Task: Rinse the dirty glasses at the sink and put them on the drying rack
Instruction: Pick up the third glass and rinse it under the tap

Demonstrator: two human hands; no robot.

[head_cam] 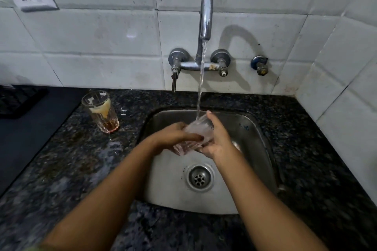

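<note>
Both hands hold a clear glass (196, 134) over the steel sink (255, 138), tilted with its mouth toward the far side. The left hand (175, 133) wraps its fingers over the glass from the left; the right hand (217, 140) cups it from the right, thumb raised along the rim. A stream of water (201, 83) falls from the wall tap (206, 14) onto the glass. The drain (199, 178) lies nearer, below the hands. To the left, on the dark speckled surface (71, 159), stands a dirty glass (101, 111) with brown dregs and foamy residue. A black rack (16, 101) sits at the far left edge.
</note>
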